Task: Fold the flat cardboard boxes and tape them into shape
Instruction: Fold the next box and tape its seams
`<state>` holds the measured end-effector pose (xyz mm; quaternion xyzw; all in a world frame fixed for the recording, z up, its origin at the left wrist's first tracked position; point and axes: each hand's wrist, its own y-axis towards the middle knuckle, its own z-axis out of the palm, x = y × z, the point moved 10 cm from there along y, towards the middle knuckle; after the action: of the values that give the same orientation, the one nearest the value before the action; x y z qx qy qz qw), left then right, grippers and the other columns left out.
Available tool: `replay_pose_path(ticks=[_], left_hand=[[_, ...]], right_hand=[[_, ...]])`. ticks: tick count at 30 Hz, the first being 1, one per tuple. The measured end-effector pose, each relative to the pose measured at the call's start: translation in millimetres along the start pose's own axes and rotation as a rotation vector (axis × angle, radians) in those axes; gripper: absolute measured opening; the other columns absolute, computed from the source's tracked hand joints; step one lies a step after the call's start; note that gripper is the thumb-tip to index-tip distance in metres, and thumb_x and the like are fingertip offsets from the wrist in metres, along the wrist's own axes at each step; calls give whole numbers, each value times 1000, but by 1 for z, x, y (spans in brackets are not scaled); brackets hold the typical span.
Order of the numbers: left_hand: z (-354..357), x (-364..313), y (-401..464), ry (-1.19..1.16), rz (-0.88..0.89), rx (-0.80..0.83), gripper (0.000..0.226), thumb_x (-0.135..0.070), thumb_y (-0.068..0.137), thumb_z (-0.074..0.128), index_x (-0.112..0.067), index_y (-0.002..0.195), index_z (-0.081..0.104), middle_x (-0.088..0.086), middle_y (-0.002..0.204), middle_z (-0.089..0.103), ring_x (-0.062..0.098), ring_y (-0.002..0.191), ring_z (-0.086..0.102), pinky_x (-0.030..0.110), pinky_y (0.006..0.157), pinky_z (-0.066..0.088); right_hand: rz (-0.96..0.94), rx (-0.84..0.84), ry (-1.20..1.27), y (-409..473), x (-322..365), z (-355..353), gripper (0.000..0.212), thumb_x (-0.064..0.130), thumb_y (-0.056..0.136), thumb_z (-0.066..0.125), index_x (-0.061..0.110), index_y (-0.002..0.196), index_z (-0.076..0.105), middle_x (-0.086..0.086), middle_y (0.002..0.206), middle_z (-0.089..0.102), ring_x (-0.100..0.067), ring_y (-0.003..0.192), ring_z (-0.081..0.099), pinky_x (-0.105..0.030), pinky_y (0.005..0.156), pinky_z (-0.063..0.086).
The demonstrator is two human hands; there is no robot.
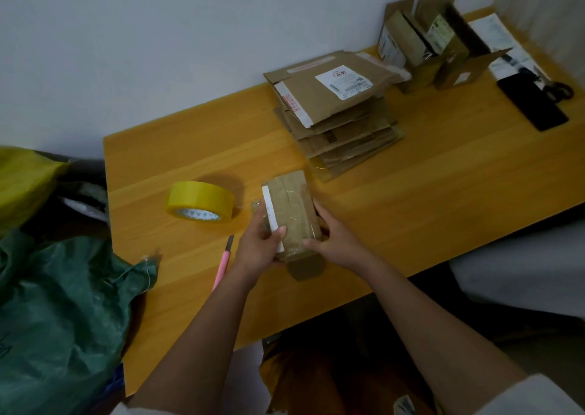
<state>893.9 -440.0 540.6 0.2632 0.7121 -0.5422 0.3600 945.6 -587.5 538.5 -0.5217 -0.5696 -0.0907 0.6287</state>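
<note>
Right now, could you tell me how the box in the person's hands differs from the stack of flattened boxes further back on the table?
The held box is a single folded piece with tape across it, gripped by the left hand and right hand. The stack of flat boxes holds many pieces lying flat and untouched on the table. The held box has a white strip along its left edge; the stack's top piece has a white shipping label. Both are brown cardboard.

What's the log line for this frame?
both hands grip box | tape roll left | knife idle | stack behind
</note>
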Motion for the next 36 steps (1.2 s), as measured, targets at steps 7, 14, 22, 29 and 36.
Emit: replay_pose_path(ticks=[7,14,22,29,36], left_hand=[[0,11,1,-16,67,61,93,5,83,70,-55,138,25,-5,135,55,22,123,55,47,92,55],[-11,-21,7,247,263,12,54,-6,78,78,-14,128,59,4,116,67,13,100,62,38,82,57],[-167,-61,-11,421,298,-528,22,-3,83,69,-8,98,54,10,91,55,30,83,56,39,64,43],[-157,-82,14,1035,479,-201,53,-16,93,63,-25,142,44,3,152,34,31,139,31,49,108,30],[-114,-84,45,1398,477,62,68,-36,90,66,-36,148,31,2,146,39,35,134,31,43,110,28]], right_hand=[[-119,-183,89,-2,3,-5,73,8,91,62,43,147,31,12,150,37,-15,132,42,-40,101,49],[-83,-266,-149,-4,31,-8,60,8,92,62,28,144,40,2,146,42,-21,132,42,-35,102,45],[-223,-532,-271,-27,124,-15,32,3,93,53,17,121,61,1,125,54,-8,113,48,-18,91,37],[-121,-231,-217,2,130,74,28,10,100,49,14,124,64,-1,125,62,-14,113,57,-27,94,48],[29,-130,-214,25,82,110,43,11,100,45,16,143,44,-4,136,54,-20,121,52,-28,91,44]])
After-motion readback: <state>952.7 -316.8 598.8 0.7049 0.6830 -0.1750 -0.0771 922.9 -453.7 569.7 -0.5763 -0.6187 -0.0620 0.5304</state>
